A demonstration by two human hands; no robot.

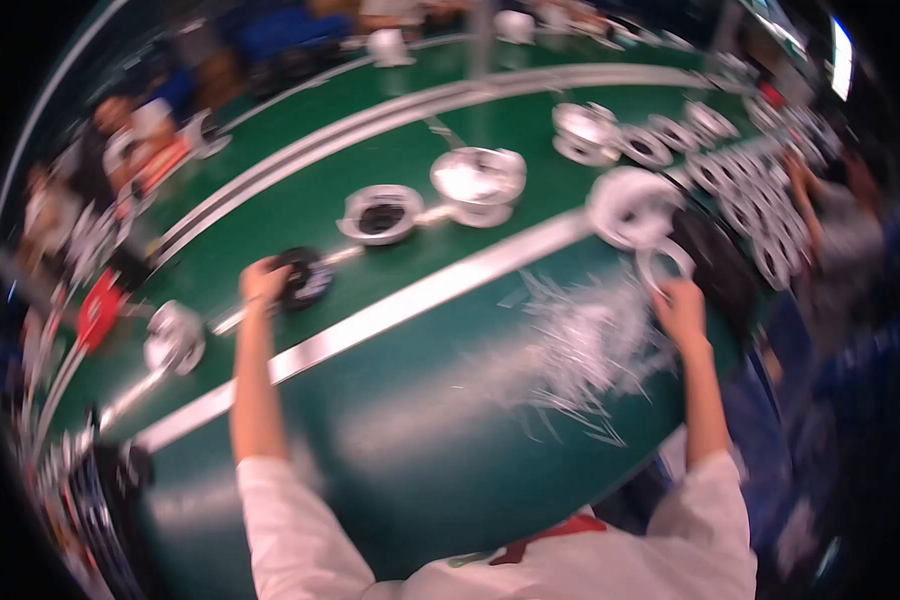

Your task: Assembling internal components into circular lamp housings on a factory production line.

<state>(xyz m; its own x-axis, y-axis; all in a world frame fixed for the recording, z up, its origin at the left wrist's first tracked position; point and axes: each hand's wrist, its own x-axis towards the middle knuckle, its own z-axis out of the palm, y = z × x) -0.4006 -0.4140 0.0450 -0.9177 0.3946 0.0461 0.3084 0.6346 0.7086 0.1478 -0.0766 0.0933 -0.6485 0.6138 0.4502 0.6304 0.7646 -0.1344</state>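
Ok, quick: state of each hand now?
Left hand: at the black disc; blur hides whether it grips.
Right hand: holding the white ring.

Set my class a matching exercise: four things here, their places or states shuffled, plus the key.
1. Black disc
2. White ring
3. Pale strips
4. Near pale rail

A. Scattered on the near green surface
B. At the left hand
C. Slanting across the picture
D. Held in the right hand

Pairs: 1-B; 2-D; 3-A; 4-C
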